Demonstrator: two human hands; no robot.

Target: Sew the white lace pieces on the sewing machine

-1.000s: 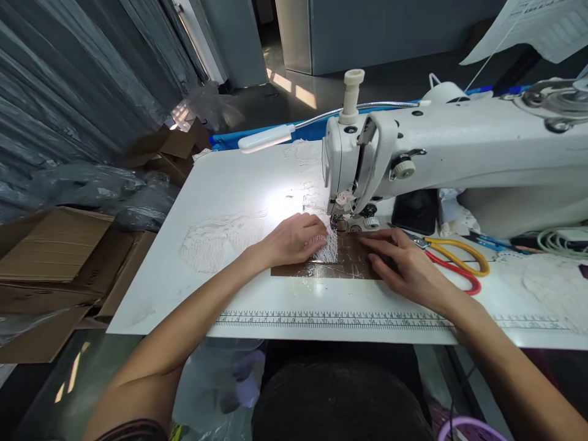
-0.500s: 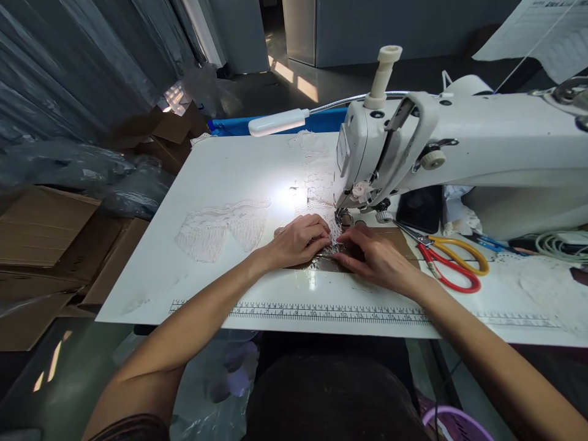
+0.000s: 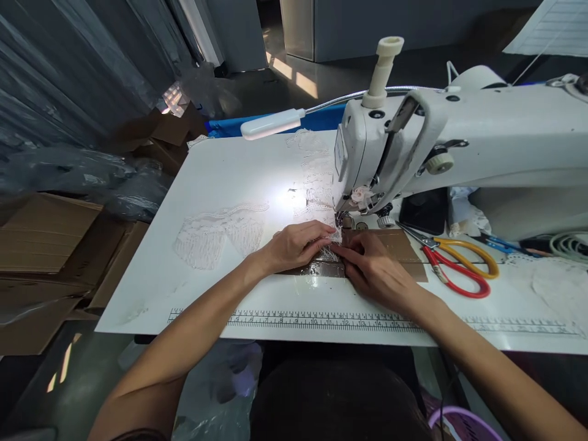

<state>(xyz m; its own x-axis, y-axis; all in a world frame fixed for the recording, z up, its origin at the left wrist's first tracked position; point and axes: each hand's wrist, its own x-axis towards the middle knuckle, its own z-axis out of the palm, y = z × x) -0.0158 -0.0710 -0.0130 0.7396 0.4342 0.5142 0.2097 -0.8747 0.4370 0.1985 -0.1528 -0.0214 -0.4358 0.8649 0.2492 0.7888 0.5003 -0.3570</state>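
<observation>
A strip of white lace [image 3: 331, 251] runs under the needle area of a white sewing machine [image 3: 395, 141]. My left hand [image 3: 298, 245] is closed on the lace's left side, with thumb and fingers together just in front of the presser foot. From the right, my right hand [image 3: 376, 263] pinches the lace's near edge between thumb and forefinger, its other fingers curled. Both hands rest over a brown taped patch [image 3: 407, 248] on the machine bed. Behind the needle, more lace [image 3: 316, 162] trails away across the table. My fingers partly cover the lace.
A separate ruffled lace piece [image 3: 202, 239] lies left on the white table [image 3: 138, 275]. Right of my right hand are scissors [image 3: 459, 263] with red and yellow handles and a dark phone-like object [image 3: 425, 209]. A printed ruler [image 3: 316, 320] runs along the front edge. A lamp [image 3: 271, 124] shines above.
My right hand has shifted slightly, and its fingers are more curled at the lace edge. My left hand stays on the lace. The whole view has moved a little.
</observation>
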